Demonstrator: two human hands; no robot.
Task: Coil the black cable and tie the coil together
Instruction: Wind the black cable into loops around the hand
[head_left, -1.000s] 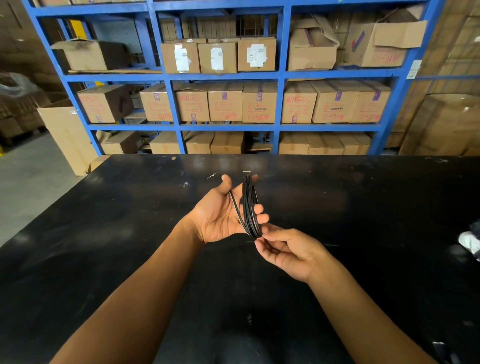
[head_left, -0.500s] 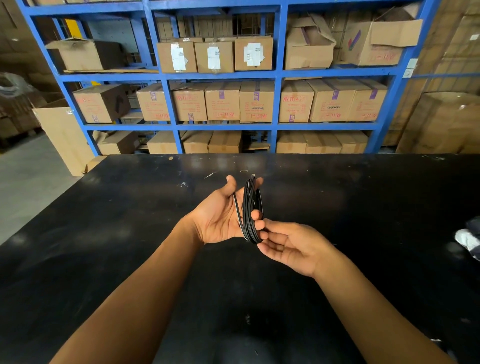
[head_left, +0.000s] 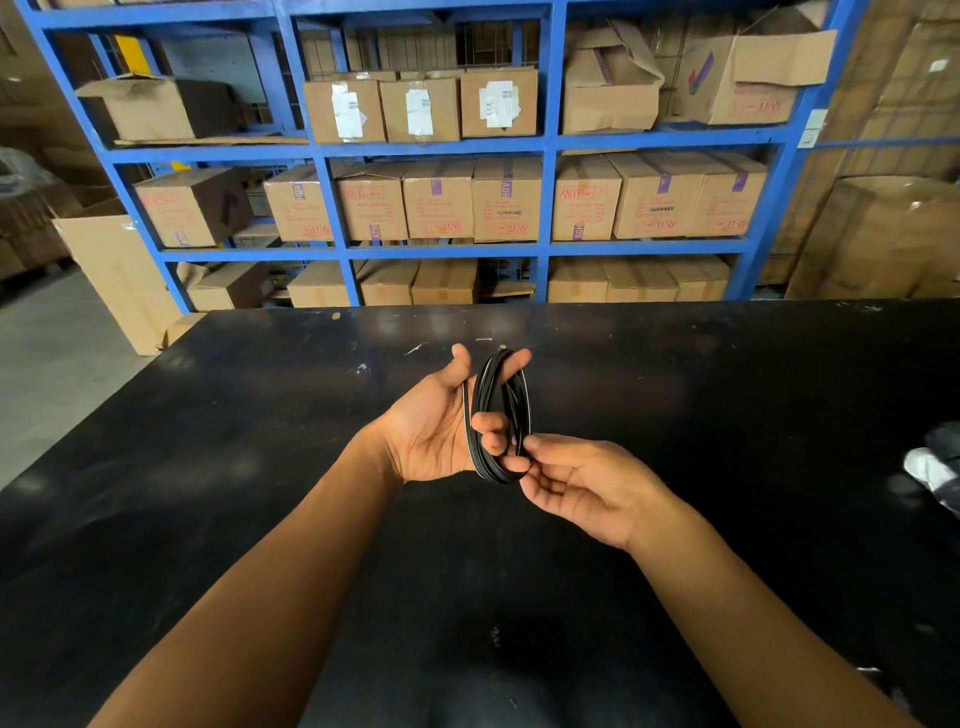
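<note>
The black cable (head_left: 483, 395) is wound into a small upright coil of several loops, held above the black table (head_left: 727, 395). My left hand (head_left: 436, 426), palm up, has its fingers through the coil, with the forefinger poking out at the top and other fingertips curled around the loops. My right hand (head_left: 576, 483) sits just right of and below the coil, palm up, its thumb and forefinger pinching the coil's lower edge. I cannot make out a loose cable end.
Blue shelving (head_left: 545, 244) stacked with cardboard boxes stands behind the table's far edge. A grey and white object (head_left: 935, 467) lies at the table's right edge. A tall cardboard box (head_left: 119, 280) stands on the floor at the left.
The coil has spread a little wider on my left fingers. My right hand has shifted slightly right and turned more palm-up, still pinching the coil's lower edge.
</note>
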